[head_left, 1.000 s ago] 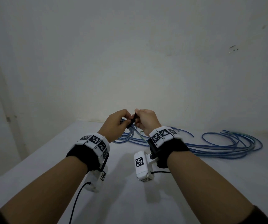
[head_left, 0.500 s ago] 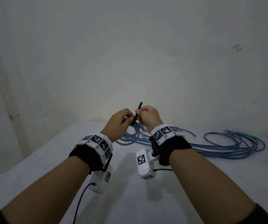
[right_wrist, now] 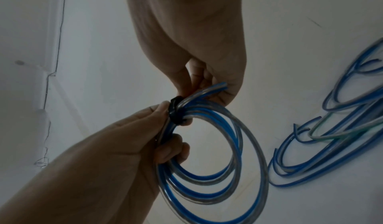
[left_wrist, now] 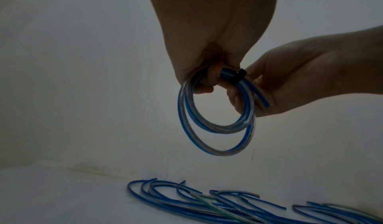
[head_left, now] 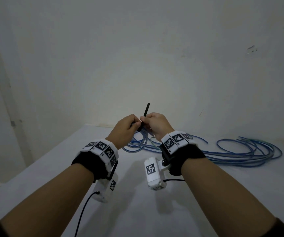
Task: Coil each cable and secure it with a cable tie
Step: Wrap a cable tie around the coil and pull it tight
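Both hands are raised above the white table (head_left: 206,194) and meet at a small coil of blue and clear cable (right_wrist: 217,162). My left hand (head_left: 134,124) grips the coil (left_wrist: 215,121) at its top, fingers curled through the loops. A black cable tie (right_wrist: 175,112) is wrapped round the bundle beside those fingers. My right hand (head_left: 145,123) pinches the tie, whose thin black tail (head_left: 146,111) sticks up between the two hands. The tie's head (left_wrist: 240,74) sits against the coil. The coil (head_left: 137,141) hangs below the hands.
Several loose blue cables (head_left: 240,154) lie in long loops on the table at the back right, running toward the wall (head_left: 137,57); they also show in the left wrist view (left_wrist: 228,206) and the right wrist view (right_wrist: 331,137). Wrist camera cords trail near the front.
The black tail of the tie has come up out from between my hands and now stands longer above them. Both hands have stayed together at the coil.
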### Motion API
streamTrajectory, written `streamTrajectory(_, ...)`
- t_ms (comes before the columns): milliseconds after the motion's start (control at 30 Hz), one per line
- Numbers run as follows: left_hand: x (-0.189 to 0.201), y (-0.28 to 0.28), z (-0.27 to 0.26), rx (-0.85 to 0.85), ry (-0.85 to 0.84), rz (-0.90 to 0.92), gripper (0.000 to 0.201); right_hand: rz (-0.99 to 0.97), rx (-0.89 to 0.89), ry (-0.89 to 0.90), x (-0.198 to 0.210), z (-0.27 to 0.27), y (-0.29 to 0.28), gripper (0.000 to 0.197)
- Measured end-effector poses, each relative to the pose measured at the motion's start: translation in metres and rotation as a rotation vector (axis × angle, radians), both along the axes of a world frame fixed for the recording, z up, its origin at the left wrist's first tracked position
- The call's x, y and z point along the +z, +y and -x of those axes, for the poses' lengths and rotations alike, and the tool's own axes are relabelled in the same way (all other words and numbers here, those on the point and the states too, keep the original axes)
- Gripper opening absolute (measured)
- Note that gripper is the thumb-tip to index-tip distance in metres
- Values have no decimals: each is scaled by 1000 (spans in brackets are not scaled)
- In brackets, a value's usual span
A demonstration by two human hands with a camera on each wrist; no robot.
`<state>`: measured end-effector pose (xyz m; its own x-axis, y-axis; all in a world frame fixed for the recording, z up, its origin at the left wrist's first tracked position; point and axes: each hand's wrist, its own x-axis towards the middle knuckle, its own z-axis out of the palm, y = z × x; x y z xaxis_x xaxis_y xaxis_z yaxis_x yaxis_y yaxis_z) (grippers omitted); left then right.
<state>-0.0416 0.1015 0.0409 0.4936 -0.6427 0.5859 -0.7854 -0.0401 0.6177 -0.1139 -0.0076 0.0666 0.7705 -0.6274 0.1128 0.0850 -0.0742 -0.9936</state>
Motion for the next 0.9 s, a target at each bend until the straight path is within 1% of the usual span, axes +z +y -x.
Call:
streamTrajectory(300,5,3,5,11,-124,-33,14,45,-98,21,1,-5,-4,28)
streamTrajectory(433,4,5,6,5,-104,-24,14,5,-88,18,0,-5,-2,27)
streamTrajectory(500,2,8,4,18,-71,6,13,50,-78,-13,0,-4,-2,23)
streamTrajectory(567,0,9,1,102,-53,60,13,171,-114,-31,0,-2,-1,17)
streamTrajectory(633,0,11,-6,258,0,134,13,254,-138,-49,-2,-1,3,13)
streamTrajectory(667,1,11,-10,331,39,162,13,260,-122,-55,-3,-1,7,14)
streamTrajectory(733,2,12,-16,412,134,203,11,218,-17,-42,-5,-4,20,19)
streamTrajectory(800,3,12,-20,407,251,210,11,164,101,-19,-8,-10,33,24)
streamTrajectory(900,4,13,-18,333,403,178,19,115,173,-1,-13,-22,45,27)
